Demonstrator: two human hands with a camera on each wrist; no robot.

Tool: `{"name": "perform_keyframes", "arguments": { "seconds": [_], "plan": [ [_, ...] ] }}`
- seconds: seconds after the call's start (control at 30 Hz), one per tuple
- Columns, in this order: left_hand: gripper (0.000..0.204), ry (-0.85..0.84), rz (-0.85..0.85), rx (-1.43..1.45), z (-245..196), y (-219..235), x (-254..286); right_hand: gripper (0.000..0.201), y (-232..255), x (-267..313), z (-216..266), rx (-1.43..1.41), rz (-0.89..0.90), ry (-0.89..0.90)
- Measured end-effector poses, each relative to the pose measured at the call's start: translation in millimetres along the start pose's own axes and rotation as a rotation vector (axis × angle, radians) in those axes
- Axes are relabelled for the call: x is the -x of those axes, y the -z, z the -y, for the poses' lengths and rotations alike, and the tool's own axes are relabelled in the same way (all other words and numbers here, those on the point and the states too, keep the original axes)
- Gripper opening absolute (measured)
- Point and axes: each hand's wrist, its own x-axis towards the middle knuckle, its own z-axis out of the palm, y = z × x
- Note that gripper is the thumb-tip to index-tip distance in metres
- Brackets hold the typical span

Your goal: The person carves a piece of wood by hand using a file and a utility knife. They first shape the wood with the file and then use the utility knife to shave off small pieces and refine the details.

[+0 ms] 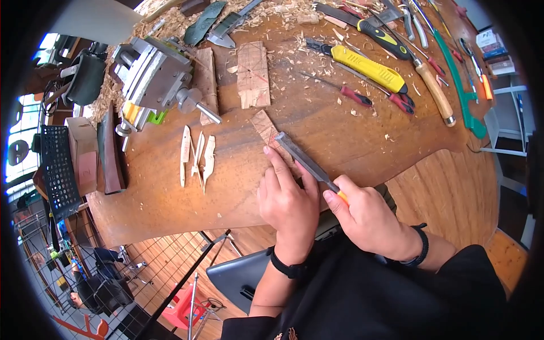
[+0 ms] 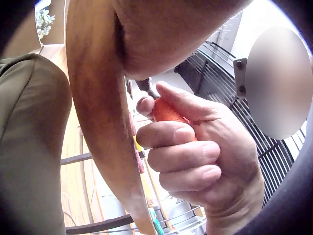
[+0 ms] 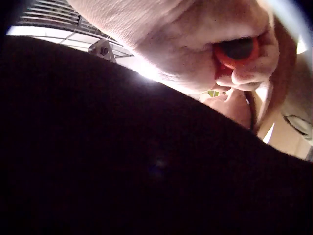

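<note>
The right hand [image 1: 371, 220] grips the orange handle [image 2: 168, 111] of a flat-bladed metal tool, a file or chisel [image 1: 306, 160], with fingers curled round it. Its blade lies slanted over a narrow wooden strip [image 1: 263, 126] marked with lines, near the table's front edge. The left hand [image 1: 289, 205] is on the strip's near end, index finger extended along its left side and another finger beside the blade; part of the strip is hidden under hand and blade. In the right wrist view the right hand [image 3: 195, 44] wraps the handle's dark butt end [image 3: 237, 49].
Thin wood offcuts [image 1: 208, 156] lie left of the hands, a metal vise [image 1: 156, 76] behind them. A marked board [image 1: 253, 76] lies further back. A yellow cutter [image 1: 368, 68], red-handled tools [image 1: 356, 96] and a wooden-handled tool [image 1: 435, 93] are at the right, among shavings.
</note>
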Motion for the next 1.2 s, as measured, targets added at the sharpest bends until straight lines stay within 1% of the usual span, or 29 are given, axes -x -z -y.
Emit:
{"name": "perform_keyframes", "arguments": {
  "seconds": [0.07,0.1,0.13,0.17,0.2,0.23,0.3,0.33,0.4,0.43,0.47,0.53,0.57,0.6,0.67,0.7,0.77,0.8,0.87,0.9,0.93,1.0,1.07,1.13,1.17,1.2],
  "plan": [
    [0.058,-0.006,-0.019,-0.007,-0.3,-0.8,-2.1,0.022,2.9,0.8,0.0,-0.128,0.045,-0.052],
    [0.058,-0.019,-0.026,-0.016,-0.2,-1.5,-2.2,0.022,3.6,3.2,-0.5,-0.110,0.055,-0.048],
    [0.058,0.006,-0.037,-0.007,0.4,-2.5,-2.5,0.022,4.7,6.1,-1.6,-0.094,0.044,-0.052],
    [0.057,-0.025,-0.048,-0.008,1.8,-3.2,-2.1,0.022,7.0,7.9,-2.9,-0.074,0.037,-0.056],
    [0.057,-0.053,-0.060,-0.008,3.1,-3.9,-1.1,0.022,8.5,6.9,-2.2,-0.041,0.058,-0.050],
    [0.057,-0.015,-0.073,0.005,2.7,-3.5,-0.9,0.022,8.0,4.5,0.5,0.026,0.031,-0.030],
    [0.057,0.013,-0.025,0.042,0.6,-1.6,-1.3,0.022,2.5,3.5,-3.7,0.181,-0.029,0.015],
    [0.057,0.048,-0.047,0.064,0.7,-2.2,-1.5,0.021,2.7,1.8,-1.4,0.234,-0.040,0.022],
    [0.058,-0.011,-0.069,0.055,1.6,-2.6,-1.9,0.021,-3.3,-1.4,-5.8,0.304,-0.071,0.058],
    [0.059,0.004,-0.063,0.085,2.1,-4.2,-0.9,0.021,-3.2,-2.0,-6.6,0.304,-0.064,0.061],
    [0.059,0.039,-0.091,0.096,2.2,-5.1,-2.1,0.021,0.1,-4.2,-1.6,0.340,-0.048,0.086],
    [0.060,0.007,-0.101,0.077,2.3,-5.2,-0.9,0.022,7.2,-5.3,9.3,0.177,0.025,-0.001],
    [0.060,0.016,-0.107,0.068,2.1,-5.6,-0.7,0.024,9.6,-8.2,1.2,0.196,0.048,0.054],
    [0.060,0.038,-0.120,0.074,0.7,-4.4,-0.3,0.024,15.1,-9.8,2.5,0.217,0.059,0.064],
    [0.060,0.053,-0.077,0.104,0.4,-1.3,-0.4,0.027,25.2,-14.4,6.8,-0.371,0.323,-0.405],
    [0.060,0.063,-0.084,0.106,1.2,-1.5,0.5,0.027,30.9,-15.5,9.5,-0.360,0.328,-0.402],
    [0.060,0.026,-0.118,0.062,2.1,-4.0,0.0,0.031,42.5,-20.3,15.3,-0.817,0.470,-0.629],
    [0.060,0.029,-0.125,0.064,0.9,-4.2,0.6,0.031,44.1,-24.9,11.9,-0.810,0.471,-0.624],
    [0.058,-0.001,-0.095,0.056,-2.3,-3.0,6.7,0.034,42.5,-35.5,0.6,-1.195,0.527,-0.676],
    [0.058,-0.003,-0.096,0.054,-4.0,-3.0,10.9,0.035,38.7,-40.4,3.4,-1.093,0.481,-0.601],
    [0.057,-0.016,-0.109,0.065,-5.1,-3.9,14.5,0.035,35.4,-40.8,7.5,-1.095,0.486,-0.597],
    [0.056,-0.028,-0.115,0.070,-3.3,-3.0,14.5,0.036,28.9,-39.2,18.3,-0.608,0.252,-0.421],
    [0.055,-0.014,-0.124,0.084,-4.2,-3.9,14.5,0.035,29.7,-33.0,14.4,-0.552,0.257,-0.437],
    [0.056,-0.001,-0.112,0.098,-4.5,-4.3,13.6,0.033,28.4,-21.1,9.2,-0.384,0.207,-0.375],
    [0.060,0.018,-0.093,0.116,-4.8,-3.6,12.8,0.032,27.4,-13.3,3.1,-0.291,0.177,-0.341],
    [0.064,0.036,-0.072,0.133,-5.0,-2.6,12.2,0.032,25.1,-3.7,-3.9,-0.293,0.171,-0.356]
  ]
}}
